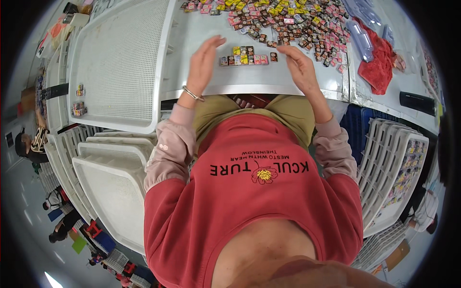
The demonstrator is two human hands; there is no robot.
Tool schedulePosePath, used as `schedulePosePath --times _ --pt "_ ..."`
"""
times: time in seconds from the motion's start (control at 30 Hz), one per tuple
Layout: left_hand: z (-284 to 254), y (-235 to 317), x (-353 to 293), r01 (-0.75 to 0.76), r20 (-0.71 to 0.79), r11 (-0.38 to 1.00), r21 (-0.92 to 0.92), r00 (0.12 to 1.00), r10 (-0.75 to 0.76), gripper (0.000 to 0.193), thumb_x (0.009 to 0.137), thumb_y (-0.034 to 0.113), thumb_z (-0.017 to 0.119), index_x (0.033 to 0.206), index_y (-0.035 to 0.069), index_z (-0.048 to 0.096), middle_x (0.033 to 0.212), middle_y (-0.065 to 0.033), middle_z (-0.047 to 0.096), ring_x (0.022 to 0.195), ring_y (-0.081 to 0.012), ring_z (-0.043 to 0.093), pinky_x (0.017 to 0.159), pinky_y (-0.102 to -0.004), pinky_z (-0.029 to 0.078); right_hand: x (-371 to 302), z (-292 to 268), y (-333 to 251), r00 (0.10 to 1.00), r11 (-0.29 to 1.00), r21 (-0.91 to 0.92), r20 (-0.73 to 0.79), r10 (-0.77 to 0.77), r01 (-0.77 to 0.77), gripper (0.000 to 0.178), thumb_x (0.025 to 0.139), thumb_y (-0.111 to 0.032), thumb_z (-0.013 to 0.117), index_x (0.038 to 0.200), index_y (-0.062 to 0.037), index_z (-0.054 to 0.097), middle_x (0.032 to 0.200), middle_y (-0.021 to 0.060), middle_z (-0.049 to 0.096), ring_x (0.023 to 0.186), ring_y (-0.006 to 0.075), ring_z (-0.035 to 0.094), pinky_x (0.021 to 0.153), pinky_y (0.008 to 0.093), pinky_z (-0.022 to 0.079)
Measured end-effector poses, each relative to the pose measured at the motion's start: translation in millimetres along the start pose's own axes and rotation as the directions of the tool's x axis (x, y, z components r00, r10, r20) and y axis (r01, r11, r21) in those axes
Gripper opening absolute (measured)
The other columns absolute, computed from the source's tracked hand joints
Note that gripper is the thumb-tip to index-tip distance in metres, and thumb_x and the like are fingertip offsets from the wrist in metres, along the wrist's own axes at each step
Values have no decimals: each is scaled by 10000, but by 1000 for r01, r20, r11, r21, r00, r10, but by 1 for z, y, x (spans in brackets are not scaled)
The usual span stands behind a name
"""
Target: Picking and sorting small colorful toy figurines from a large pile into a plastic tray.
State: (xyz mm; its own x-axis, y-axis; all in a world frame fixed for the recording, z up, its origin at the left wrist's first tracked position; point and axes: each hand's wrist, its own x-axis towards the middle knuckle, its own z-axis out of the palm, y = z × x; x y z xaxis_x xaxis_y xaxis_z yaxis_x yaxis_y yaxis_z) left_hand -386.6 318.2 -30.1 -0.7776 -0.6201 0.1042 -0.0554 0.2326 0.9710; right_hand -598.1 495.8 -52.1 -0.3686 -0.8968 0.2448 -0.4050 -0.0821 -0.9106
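My left hand (pixel 203 63), with a silver bangle (pixel 193 94) at its wrist, is raised over the worktable left of a small block of pieces. Its fingers are stretched out and nothing shows in them. Small box-like pieces (pixel 244 59) in brown, yellow, pink and white sit in two tight rows between my hands, the back row shorter. One brown piece (pixel 273 57) stands just apart at the block's right end. My right hand (pixel 301 69) is on the right, fingers extended toward the block and apart from it, with nothing seen in its grasp.
A big loose heap of the same pieces (pixel 297 29) covers the far table. At left is a white mesh tray (pixel 117 62) with two small stacks of pieces (pixel 79 108). A red cloth (pixel 377 72) and clear plastic packs (pixel 360 41) lie right. Stacked trays (pixel 113 192) stand beside me.
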Motion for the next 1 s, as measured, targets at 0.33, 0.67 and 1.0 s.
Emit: schedulePosePath --times 0.33,0.67,1.0 --pt "22 -10 20 -361 319 538 762 932 173 731 594 381 765 1212 109 485 1161 -75 513 1020 -283 472 795 -425 386 10 1 -22 982 755 -635 35 -184 164 454 680 -122 731 1092 -17 572 945 136 546 839 281 556 734 358 457" --pt "18 -23 23 -92 53 780 619 996 76 844 532 447 809 1154 -17 475 970 -197 539 885 -359 499 824 -420 420 30 35 7 999 916 -401 32 39 -23 315 809 -75 588 1106 24 552 900 139 606 634 181 606 503 254 476" --pt "19 -31 30 251 -157 847 469 967 -200 412 631 243 747 972 45 630 822 -136 657 750 -259 640 694 -357 505 16 40 5 934 904 241 27 358 -353 323 885 -99 555 1175 37 509 905 65 569 614 90 559 512 195 467"
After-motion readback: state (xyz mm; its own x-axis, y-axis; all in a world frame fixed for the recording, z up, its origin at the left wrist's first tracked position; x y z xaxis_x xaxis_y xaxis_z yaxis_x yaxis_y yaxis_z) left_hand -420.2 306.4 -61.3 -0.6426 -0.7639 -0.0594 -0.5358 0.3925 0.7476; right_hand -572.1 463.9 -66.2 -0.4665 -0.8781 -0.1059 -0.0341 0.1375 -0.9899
